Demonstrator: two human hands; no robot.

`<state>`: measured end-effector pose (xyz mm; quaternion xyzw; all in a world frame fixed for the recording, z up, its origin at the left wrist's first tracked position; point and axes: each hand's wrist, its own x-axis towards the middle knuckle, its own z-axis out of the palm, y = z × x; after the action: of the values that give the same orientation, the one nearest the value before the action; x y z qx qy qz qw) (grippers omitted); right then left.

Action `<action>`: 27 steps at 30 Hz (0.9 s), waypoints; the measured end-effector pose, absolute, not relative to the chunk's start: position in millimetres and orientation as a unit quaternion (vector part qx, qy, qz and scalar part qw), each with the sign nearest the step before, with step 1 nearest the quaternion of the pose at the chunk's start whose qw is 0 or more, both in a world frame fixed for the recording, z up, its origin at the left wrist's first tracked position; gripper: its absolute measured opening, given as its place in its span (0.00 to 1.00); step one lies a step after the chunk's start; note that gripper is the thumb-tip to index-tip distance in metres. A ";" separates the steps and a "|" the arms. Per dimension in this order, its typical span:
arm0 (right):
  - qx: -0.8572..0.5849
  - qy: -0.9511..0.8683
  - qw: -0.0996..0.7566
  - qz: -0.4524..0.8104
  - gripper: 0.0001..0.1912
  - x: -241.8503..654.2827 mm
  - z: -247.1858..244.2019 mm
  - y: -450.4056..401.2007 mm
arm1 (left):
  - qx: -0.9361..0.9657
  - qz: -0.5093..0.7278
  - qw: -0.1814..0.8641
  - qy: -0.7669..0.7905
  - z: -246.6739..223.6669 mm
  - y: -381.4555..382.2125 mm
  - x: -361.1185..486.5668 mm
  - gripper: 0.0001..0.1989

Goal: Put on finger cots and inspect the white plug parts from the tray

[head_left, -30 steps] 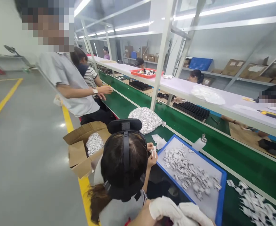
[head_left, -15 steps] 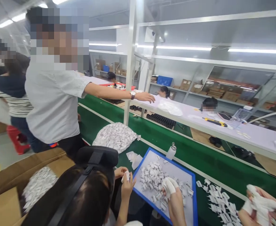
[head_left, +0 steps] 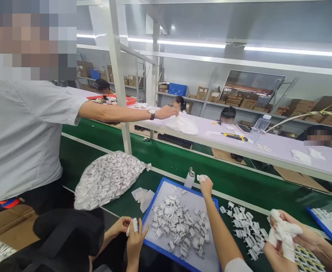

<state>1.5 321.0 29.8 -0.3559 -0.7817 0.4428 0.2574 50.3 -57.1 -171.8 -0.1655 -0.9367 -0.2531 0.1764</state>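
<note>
My right hand (head_left: pixel 207 186) reaches from the bottom edge across a blue-rimmed tray (head_left: pixel 166 180). Its fingers are closed on a folded white cloth (head_left: pixel 202 177), just right of the top of a white bottle (head_left: pixel 190 179) with a metal cap. Contact between cloth and bottle is unclear. Many small white plug parts (head_left: pixel 180 223) with pins lie heaped in the tray. My left hand is out of the picture. At the tray's left edge a co-worker's hands (head_left: pixel 132 232) hold a small white piece. Another co-worker's hands (head_left: pixel 282 236), at right, grip a white cloth.
A bulging clear bag of white parts (head_left: pixel 109 177) and crumpled wipes (head_left: pixel 143 198) lie on the green belt (head_left: pixel 160 158). Loose plug parts (head_left: pixel 247 228) are right of the tray. A standing person's arm (head_left: pixel 112 112) reaches over the shelf (head_left: pixel 205 139). A white post (head_left: pixel 117 75) rises behind.
My right hand has gone from above the heaped parts up to beside the bottle, keeping the cloth. The view has turned right. The standing person's hand has lowered onto white sheets on the shelf.
</note>
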 end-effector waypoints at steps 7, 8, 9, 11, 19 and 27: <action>-0.246 -0.895 0.172 0.329 0.07 -51.1 20.2 348.5 | -0.212 0.001 0.343 -0.915 -196.4 -71.7 45.3 0.18; -0.236 -0.905 0.161 0.316 0.08 -54.3 17.0 350.7 | -0.225 0.043 0.366 -0.902 -195.0 -72.6 46.0 0.19; -0.228 -0.913 0.149 0.303 0.08 -56.6 14.1 352.7 | -0.233 0.088 0.391 -0.886 -192.0 -72.7 47.2 0.20; -0.219 -0.928 0.117 0.277 0.07 -59.1 9.8 356.1 | -0.246 0.166 0.455 -0.840 -181.1 -70.4 50.8 0.19; -0.203 -0.953 0.061 0.215 0.05 -60.3 11.2 363.0 | -0.278 0.135 0.497 -0.811 -130.9 -57.6 58.3 0.11; -0.201 -0.964 0.038 0.172 0.06 -55.4 18.8 362.0 | -0.267 0.139 0.492 -0.817 -142.2 -53.9 64.0 0.16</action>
<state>-55.4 362.0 18.8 -0.2008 -0.9636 0.1724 0.0384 64.0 -53.9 -142.2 -0.2666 -0.8172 0.1391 0.4917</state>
